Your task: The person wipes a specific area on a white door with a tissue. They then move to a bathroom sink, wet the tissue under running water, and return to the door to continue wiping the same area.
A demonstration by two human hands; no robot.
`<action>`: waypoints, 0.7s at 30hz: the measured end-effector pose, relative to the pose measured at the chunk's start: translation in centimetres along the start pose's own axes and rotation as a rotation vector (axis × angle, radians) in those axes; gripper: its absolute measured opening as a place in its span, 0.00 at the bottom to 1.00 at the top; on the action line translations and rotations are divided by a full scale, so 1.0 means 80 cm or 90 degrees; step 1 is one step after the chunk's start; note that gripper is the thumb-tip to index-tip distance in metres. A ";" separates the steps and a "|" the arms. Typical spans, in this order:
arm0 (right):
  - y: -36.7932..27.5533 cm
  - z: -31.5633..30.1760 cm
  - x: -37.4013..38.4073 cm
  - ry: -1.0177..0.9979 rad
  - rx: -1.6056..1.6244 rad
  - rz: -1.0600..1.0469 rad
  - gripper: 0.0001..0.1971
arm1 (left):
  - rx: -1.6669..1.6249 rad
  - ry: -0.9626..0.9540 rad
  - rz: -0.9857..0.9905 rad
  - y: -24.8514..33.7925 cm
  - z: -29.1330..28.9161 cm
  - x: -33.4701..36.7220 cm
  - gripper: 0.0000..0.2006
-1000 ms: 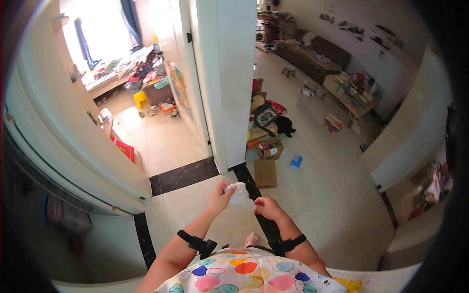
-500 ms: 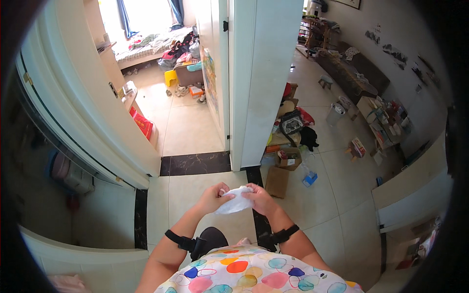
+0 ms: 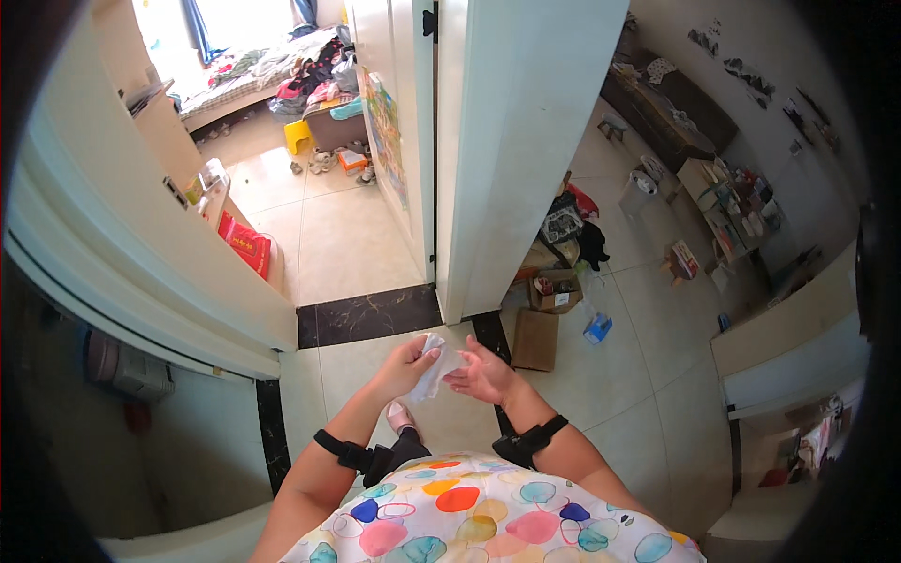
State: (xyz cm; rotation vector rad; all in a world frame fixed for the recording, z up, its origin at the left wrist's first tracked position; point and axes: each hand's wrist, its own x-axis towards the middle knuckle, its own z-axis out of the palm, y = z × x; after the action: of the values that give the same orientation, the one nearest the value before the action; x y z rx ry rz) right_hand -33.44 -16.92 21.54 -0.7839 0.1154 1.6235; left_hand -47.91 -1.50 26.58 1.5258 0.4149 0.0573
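Note:
A thin white sheet [image 3: 432, 377], soft and crumpled like a wipe or tissue, hangs from my left hand [image 3: 404, 368]. The thumb and fingers of that hand are closed on its upper part, and the lower end droops. My right hand [image 3: 486, 379] is at the right side of the sheet, palm partly turned up and fingers spread apart. Its fingertips are close to the sheet's edge; whether they touch it I cannot tell. A pink shoe [image 3: 400, 418] on my foot shows on the tiles below my hands.
A doorway with a dark stone threshold [image 3: 371, 314] lies ahead, bordered by a white door frame [image 3: 507, 178]. A cardboard box [image 3: 536, 340] and a blue packet [image 3: 597, 327] lie on the floor to the right. Past the doorway stand a yellow stool [image 3: 297, 138] and a red bag [image 3: 244, 246].
My right hand has let go of the white sheet and opened. The sheet now hangs more upright from my left hand. The view has shifted forward, and a pink shoe has come into sight.

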 end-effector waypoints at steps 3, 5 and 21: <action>-0.009 0.034 0.039 -0.019 -0.004 -0.056 0.21 | -0.017 -0.009 0.021 0.003 -0.040 0.023 0.12; -0.023 0.054 0.066 0.037 -0.018 -0.189 0.19 | -0.015 -0.017 0.031 0.005 -0.068 0.034 0.12; -0.094 0.148 0.183 0.354 -0.384 -0.303 0.28 | 0.092 0.235 0.084 -0.019 -0.240 0.101 0.08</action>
State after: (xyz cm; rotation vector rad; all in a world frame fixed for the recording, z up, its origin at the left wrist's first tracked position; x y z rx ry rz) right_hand -31.59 2.90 25.28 -1.5851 -0.1685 0.9484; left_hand -46.43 19.14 23.45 1.6870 0.6209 0.4245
